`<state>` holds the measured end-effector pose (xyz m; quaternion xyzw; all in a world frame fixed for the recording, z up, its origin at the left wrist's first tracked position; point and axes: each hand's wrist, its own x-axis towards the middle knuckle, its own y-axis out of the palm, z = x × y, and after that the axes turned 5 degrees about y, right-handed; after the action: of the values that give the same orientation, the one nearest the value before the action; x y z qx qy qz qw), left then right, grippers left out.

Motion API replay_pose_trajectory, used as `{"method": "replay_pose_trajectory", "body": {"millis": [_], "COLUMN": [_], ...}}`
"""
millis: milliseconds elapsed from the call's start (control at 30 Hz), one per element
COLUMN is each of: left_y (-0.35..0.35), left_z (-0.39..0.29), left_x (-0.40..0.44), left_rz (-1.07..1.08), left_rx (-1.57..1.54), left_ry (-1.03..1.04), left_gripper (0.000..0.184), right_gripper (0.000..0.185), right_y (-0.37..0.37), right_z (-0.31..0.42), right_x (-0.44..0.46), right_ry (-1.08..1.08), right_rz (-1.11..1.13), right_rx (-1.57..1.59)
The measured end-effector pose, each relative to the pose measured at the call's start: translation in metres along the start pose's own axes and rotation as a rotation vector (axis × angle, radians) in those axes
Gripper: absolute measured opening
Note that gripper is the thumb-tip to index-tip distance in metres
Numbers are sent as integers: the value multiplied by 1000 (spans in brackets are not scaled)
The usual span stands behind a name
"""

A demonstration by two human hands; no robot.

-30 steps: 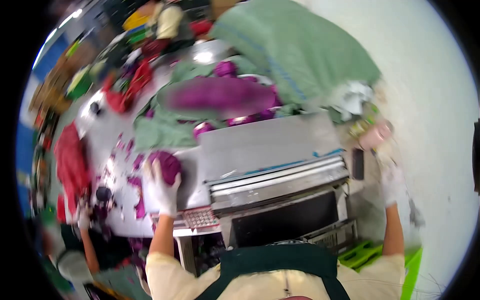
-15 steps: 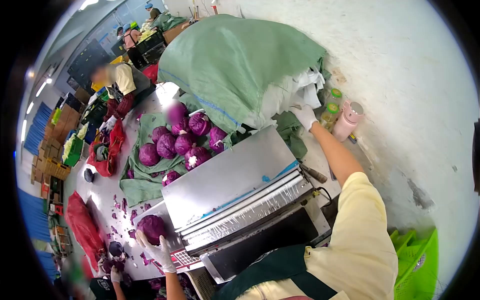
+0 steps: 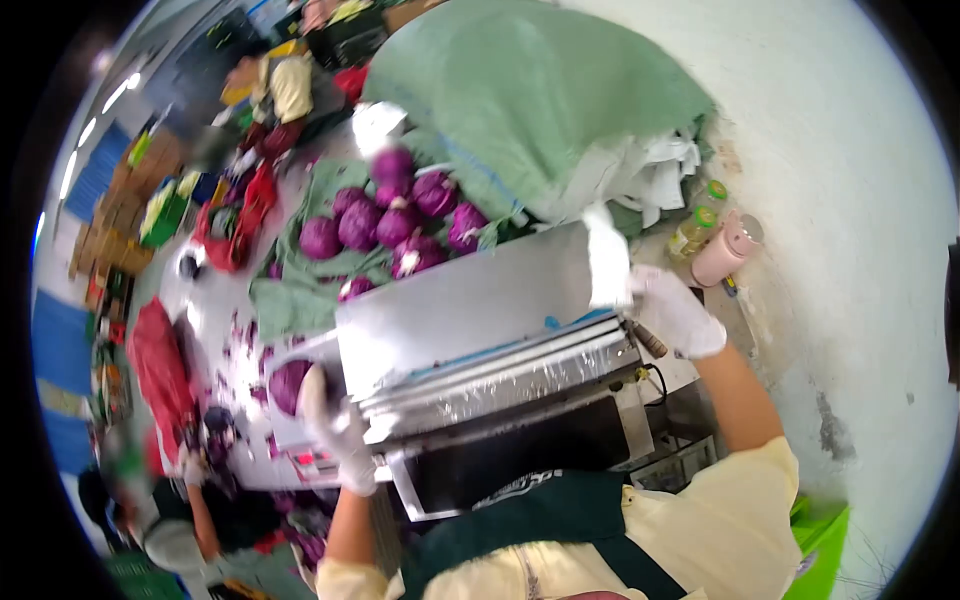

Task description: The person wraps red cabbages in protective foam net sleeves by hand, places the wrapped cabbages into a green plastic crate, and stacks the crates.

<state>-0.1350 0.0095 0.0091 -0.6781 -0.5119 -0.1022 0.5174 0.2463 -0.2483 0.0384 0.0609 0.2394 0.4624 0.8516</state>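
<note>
My gloved right hand (image 3: 675, 308) is closed on a strip of white material (image 3: 606, 258), which hangs over the right end of the steel wrapping machine (image 3: 470, 310). My gloved left hand (image 3: 340, 435), blurred by motion, is at the machine's left front corner with its fingers apart, beside a purple cabbage (image 3: 289, 387) on the scale plate. Behind the machine, several purple cabbages (image 3: 358, 226) lie on green cloth. More white material (image 3: 665, 175) sticks out of the mouth of a large green sack (image 3: 540, 90).
Beside the white wall stand a pink bottle (image 3: 722, 255) and jars with green lids (image 3: 692, 233). Red net sacks (image 3: 160, 370) and purple leaf scraps lie on the left of the table. One co-worker (image 3: 180, 520) is at lower left, another (image 3: 285, 90) at upper left.
My right hand has come back from the green sack's mouth with the white strip. My left hand has moved off the cabbage, toward the machine. The camera view has turned.
</note>
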Motion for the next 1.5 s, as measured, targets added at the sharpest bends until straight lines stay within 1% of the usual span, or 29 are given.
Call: {"method": "replay_pose_trajectory", "body": {"millis": [67,133,200,267,300,333,400,433,467,533,567,600,667,733,800,833,867,967,1033,1100,1133,1200,1233,1267,1333,1367,1400,1467,1500], "left_y": [24,32,40,19,18,16,6,13,14,9,1,-7,-24,-32,-44,-45,-50,-59,-58,-46,-43,-45,-53,-45,-54,-55,-67,-112,-102], "left_z": [-54,-112,-130,-136,-139,-141,-161,-163,-160,-150,-140,-124,-111,-110,-107,-90,-83,-79,-71,-60,-56,-34,-30,-21,-5,3,2,-4,7], "left_x": [1,20,19,6,4,0,-15,-26,-37,-54,-63,-73,-78,-71,-58,-62,-62,-62,-66,-73,-76,-77,-76,-76,-78,-74,-67,-57,-77], "left_rz": [89,191,67,46,-65,-137,45,45,38,-57,-157,-189,-37,-145,-212,-101,-28,-261,-280,-279,-311,-369,-377,-550,-540,-573,-561,-91,248], "left_rx": [-179,-251,-117,-125,-254,-352,-616,-674,-675,-982,-1012,-1053,-975,-955,-966,-954,-1117,-1271,-1289,-1265,-1223,-344,-354,-596,-1180,-1256,-1565,-1737,-1701], "left_ry": [212,417,636,459,312,201,-301,-385,-401,-729,-711,-774,-849,-760,-674,-598,-794,-827,-839,-819,-871,-344,-350,-380,-783,-817,-921,-1326,-1251], "left_gripper": [79,72,55,40,26,15,10,13,13,16,16,14,8,31,43,41,33,20,18,16,16,20,18,11,8,12,14,27,23], "right_gripper": [19,24,21,27,32,37,39,39,24,13,14,13,13,13,13,13,14,18,27,36,38,38,35,32,25,25,24,24,22], "right_y": [34,88,110,110,98,109,151,157,160,156,161,158,173,191,214,222,231,259,287,299,309,326,329,332,342,341,335,324,343], "right_z": [-23,-20,-27,-18,-25,-26,-38,-46,-48,-52,-51,-42,-42,-68,-81,-86,-89,-98,-108,-133,-139,-141,-146,-151,-154,-162,-170,-154,-133], "right_x": [-22,-54,-71,-73,-69,-67,-71,-60,-58,-41,-36,-31,-33,-29,-35,-36,-35,-26,-29,-19,-20,-20,-17,-14,-8,4,21,53,44], "right_ry": [153,272,276,238,-6,-125,-375,-503,-396,-202,-237,-115,-100,-201,-193,-122,-51,-81,-93,-173,-181,-81,-108,-135,-71,-55,5,213,172], "right_rz": [128,302,330,417,503,351,145,244,315,231,116,79,101,325,482,522,560,501,518,536,528,495,468,442,397,397,401,399,334], "right_rx": [-48,-45,-92,-207,-192,-283,-419,-538,-514,-404,-258,-276,-474,-514,-554,-529,-505,-367,-135,-182,-170,-79,-104,-127,-160,-167,-7,272,220]}}
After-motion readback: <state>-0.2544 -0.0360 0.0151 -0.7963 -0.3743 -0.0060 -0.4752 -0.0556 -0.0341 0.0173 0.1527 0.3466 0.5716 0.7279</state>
